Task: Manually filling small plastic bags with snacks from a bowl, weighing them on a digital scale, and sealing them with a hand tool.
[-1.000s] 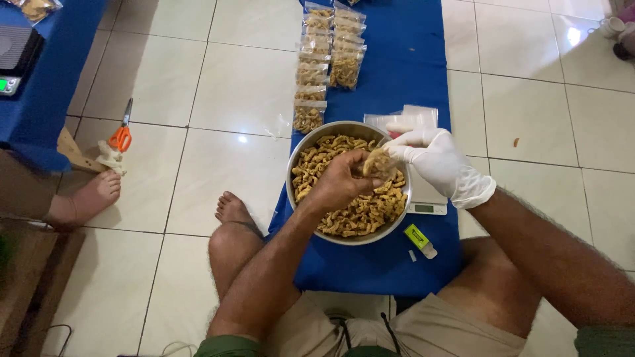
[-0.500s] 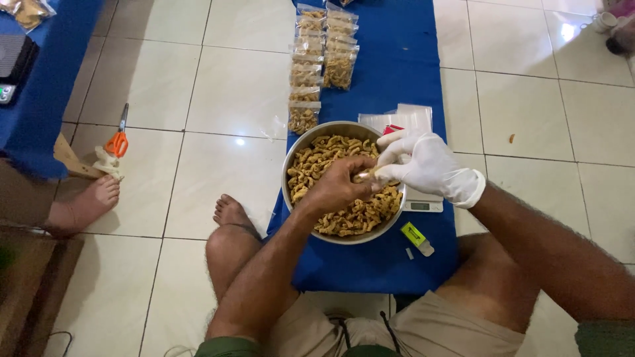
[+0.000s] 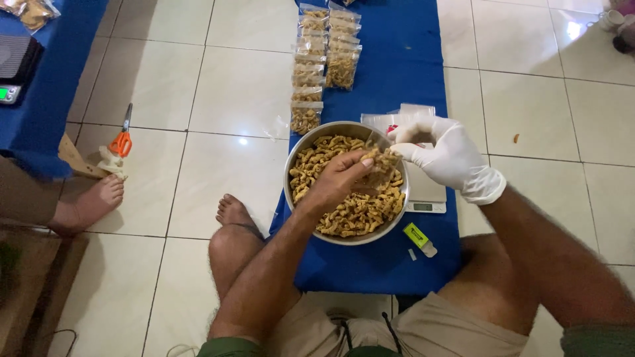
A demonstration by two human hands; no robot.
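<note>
Steel bowl near blue cloth's left edge: my bare left hand pinches snacks, my gloved right hand grips a clear bag, open tile left.

Light: bright, even, from overhead.
Glare: white spot on glossy white floor tiles, left of the hands.
Focus: sharp throughout.

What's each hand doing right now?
Left hand: bare, closed on a pinch of snack pieces over the bowl.
Right hand: gloved, holding a clear bag.
</note>
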